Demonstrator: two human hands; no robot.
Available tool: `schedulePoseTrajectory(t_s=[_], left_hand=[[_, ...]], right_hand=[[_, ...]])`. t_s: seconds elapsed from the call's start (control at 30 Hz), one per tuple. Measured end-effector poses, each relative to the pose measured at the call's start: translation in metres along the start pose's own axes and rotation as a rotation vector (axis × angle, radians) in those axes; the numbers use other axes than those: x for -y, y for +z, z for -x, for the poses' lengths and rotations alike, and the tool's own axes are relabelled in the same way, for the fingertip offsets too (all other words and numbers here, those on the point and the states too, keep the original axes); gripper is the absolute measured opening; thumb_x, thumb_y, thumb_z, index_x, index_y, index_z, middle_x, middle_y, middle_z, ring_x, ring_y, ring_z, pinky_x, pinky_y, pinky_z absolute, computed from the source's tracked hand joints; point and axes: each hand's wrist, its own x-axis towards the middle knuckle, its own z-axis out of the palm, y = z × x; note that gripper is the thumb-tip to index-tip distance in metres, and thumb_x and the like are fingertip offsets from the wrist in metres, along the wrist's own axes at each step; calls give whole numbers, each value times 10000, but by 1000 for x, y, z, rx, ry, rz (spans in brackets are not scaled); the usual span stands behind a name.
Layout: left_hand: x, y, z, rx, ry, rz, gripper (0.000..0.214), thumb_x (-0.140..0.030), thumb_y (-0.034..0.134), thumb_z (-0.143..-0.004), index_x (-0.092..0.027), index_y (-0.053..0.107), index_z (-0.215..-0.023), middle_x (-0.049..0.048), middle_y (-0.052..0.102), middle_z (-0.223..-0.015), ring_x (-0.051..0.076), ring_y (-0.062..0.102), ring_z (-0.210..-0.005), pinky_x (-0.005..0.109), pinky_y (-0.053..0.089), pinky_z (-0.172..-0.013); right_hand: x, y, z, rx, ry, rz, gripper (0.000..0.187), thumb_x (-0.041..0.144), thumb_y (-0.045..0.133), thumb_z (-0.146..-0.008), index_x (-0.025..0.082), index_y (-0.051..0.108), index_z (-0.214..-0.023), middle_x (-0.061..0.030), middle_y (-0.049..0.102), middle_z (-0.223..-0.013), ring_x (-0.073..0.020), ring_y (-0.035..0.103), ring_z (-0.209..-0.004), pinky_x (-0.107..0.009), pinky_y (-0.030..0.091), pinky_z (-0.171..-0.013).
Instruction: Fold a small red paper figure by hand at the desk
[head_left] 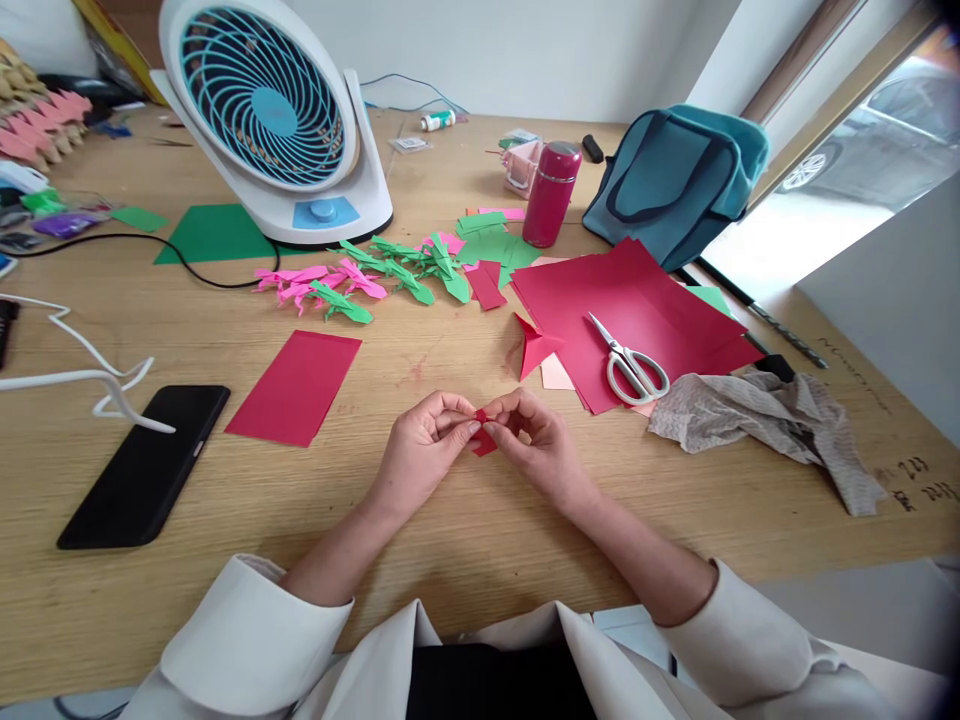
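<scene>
Folding seems the step in hand: left hand [421, 445] and right hand [541, 448] both pinch a small red paper [486, 442]; the next crease likely needs steady pressure.

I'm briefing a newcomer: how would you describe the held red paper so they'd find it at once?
From the white fan at the back of the wooden table, come forward to where the left hand and right hand nearly meet. The small red paper is pinched there at the fingertips, partly hidden. The other red papers rest on the table; only this one is held.
</scene>
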Motion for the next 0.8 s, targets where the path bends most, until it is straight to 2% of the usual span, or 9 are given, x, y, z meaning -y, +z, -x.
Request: schedulePoseTrajectory(t_s=[0.27,0.5,0.8], left_hand=[[1,-1,0,15,11,-27,227,-340,741,-772,-157,639,-861,23,738,-763,149,704,-668,268,573,-696],[3,-3,0,26,25,-37,242,-362,768,-754,-157,663,-828,24,734,-764,150,697,-679,270,567,-705],[-1,-5,0,120,12,-53,272,-407,792,-723,-169,707,-823,20,731,-796,152,685,-723,276,584,-711]], right_hand=[[1,1,-1,18,22,-74,195,390,688,-871,218,601,-895,-8,617,-752,-149,592,-668,-322,503,-688],[6,-1,-3,77,78,-166,271,469,694,-847,223,582,-859,-2,595,-757,-152,592,-686,-322,509,-702],[12,-19,-9,323,53,-84,288,487,658,-873,211,578,-875,1,549,-773,-135,490,-693,-267,416,-645]])
